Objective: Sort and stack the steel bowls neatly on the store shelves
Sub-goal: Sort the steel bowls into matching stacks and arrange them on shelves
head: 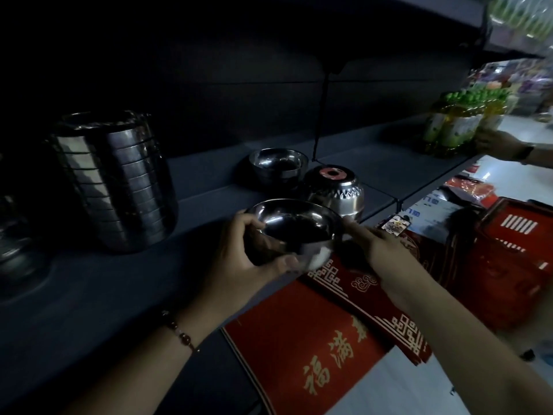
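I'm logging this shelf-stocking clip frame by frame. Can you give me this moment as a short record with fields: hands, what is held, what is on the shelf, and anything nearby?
left hand: grips the held bowl from the side and below
right hand: fingertips at the held bowl's right rim
held bowl: steel, open side up, above the shelf's front edge
shelf: dark
tall stack of bowls: on shelf, left
upright bowl: on shelf, further back
upside-down bowl: on shelf, red ring on base
red basket: right, off the shelf
another person's hand: far right, by bottles

Dim, underexposed view — the shelf is nearly black. Light enters from the right; edges bend, perhaps slightly blurred.
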Demonstrator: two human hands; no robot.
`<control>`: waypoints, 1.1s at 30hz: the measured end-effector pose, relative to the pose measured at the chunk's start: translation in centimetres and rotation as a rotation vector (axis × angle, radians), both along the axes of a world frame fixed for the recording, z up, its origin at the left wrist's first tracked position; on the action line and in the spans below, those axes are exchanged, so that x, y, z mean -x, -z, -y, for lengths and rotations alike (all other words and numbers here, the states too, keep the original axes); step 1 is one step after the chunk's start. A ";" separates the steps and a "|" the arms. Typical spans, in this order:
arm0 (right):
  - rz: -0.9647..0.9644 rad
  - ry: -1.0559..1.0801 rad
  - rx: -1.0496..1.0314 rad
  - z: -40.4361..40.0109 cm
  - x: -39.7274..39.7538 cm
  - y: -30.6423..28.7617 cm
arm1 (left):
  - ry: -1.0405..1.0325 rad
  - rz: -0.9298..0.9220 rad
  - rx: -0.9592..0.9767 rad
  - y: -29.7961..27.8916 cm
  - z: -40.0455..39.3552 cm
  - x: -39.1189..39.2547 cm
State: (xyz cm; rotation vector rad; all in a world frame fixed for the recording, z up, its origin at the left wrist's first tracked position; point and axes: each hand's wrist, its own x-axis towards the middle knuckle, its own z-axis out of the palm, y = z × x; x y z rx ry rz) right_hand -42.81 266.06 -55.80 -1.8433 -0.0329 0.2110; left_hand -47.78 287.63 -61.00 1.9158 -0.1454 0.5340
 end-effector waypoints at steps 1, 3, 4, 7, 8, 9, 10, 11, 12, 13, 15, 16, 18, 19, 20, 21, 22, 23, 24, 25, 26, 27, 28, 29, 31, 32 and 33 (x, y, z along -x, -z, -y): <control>0.028 -0.044 -0.043 -0.4 0.1 0.0 | -0.023 -0.023 0.082 0.1 -0.1 -0.3; 0.120 -0.150 -0.072 -0.9 0.1 0.4 | -0.065 -0.042 0.182 0.2 -0.3 -1.1; 0.173 -0.214 -0.070 -1.2 0.1 0.6 | -0.082 -0.041 0.213 0.3 -0.2 -1.5; 0.250 -0.311 -0.085 -2.3 -0.7 1.0 | -0.107 -0.041 0.260 0.2 0.4 -2.6; 0.251 -0.298 -0.103 -2.5 -1.4 1.0 | -0.119 -0.041 0.256 0.1 0.7 -3.0; 0.247 -0.282 -0.137 -2.6 -2.1 1.0 | -0.130 -0.035 0.248 0.0 0.9 -3.5; 0.243 -0.272 -0.164 -2.6 -2.9 1.0 | -0.138 -0.027 0.242 -0.2 1.2 -3.9; 0.249 -0.278 -0.179 -2.4 -3.7 0.8 | -0.143 -0.014 0.237 -0.3 1.2 -4.5; 0.261 -0.296 -0.177 -2.2 -4.4 0.6 | -0.141 -0.004 0.232 -0.6 1.3 -5.0; 0.275 -0.326 -0.169 -1.9 -5.3 0.5 | -0.141 0.004 0.228 -0.8 1.2 -5.6; 0.293 -0.385 -0.160 -1.6 -6.9 -0.1 | -0.147 0.031 0.204 -1.3 0.9 -6.9; 0.301 -0.415 -0.152 -1.5 -7.6 -0.4 | -0.154 0.045 0.186 -1.6 0.8 -7.6; 0.331 -0.445 -0.138 -1.5 -9.1 -1.0 | -0.174 0.090 0.134 -2.2 0.6 -9.1; 0.344 -0.438 -0.147 -1.5 -9.7 -1.3 | -0.183 0.116 0.105 -2.6 0.6 -9.9; 0.361 -0.421 -0.158 -1.6 -10.3 -1.6 | -0.189 0.139 0.076 -3.0 0.5 -10.7; 0.389 -0.403 -0.160 -2.0 -10.9 -1.8 | -0.201 0.160 0.051 -3.3 0.4 -11.4; 0.423 -0.374 -0.165 -2.6 -11.3 -1.9 | -0.214 0.174 0.031 -3.5 0.1 -12.2; 0.453 -0.336 -0.185 -3.1 -11.8 -2.0 | -0.224 0.191 0.020 -3.8 0.1 -13.1; 0.467 -0.302 -0.213 -3.7 -12.3 -2.0 | -0.239 0.201 0.020 -3.8 0.0 -14.0; 0.464 -0.280 -0.241 -4.4 -12.7 -2.0 | -0.253 0.205 0.026 -3.8 0.0 -14.7; 0.450 -0.251 -0.256 -5.1 -13.3 -2.1 | -0.267 0.206 0.024 -3.7 0.0 -15.5; 0.437 -0.227 -0.259 -5.6 -13.8 -2.2 | -0.278 0.204 0.016 -3.6 0.0 -16.2; 0.418 -0.221 -0.253 -6.2 -14.4 -2.4 | -0.287 0.198 -0.002 -3.5 0.0 -16.8; 0.401 -0.224 -0.232 -6.7 -15.0 -2.4 | -0.294 0.191 -0.020 -3.5 -0.1 -17.4; 0.378 -0.204 -0.157 -7.7 -16.0 -2.5 | -0.317 0.175 -0.039 -3.5 -0.6 -18.5; 0.384 -0.179 -0.101 -8.2 -16.2 -2.6 | -0.335 0.152 -0.047 -3.5 -0.9 -19.1; 0.398 -0.152 -0.041 -8.6 -16.5 -2.7 | -0.345 0.127 -0.052 -3.5 -1.2 -19.5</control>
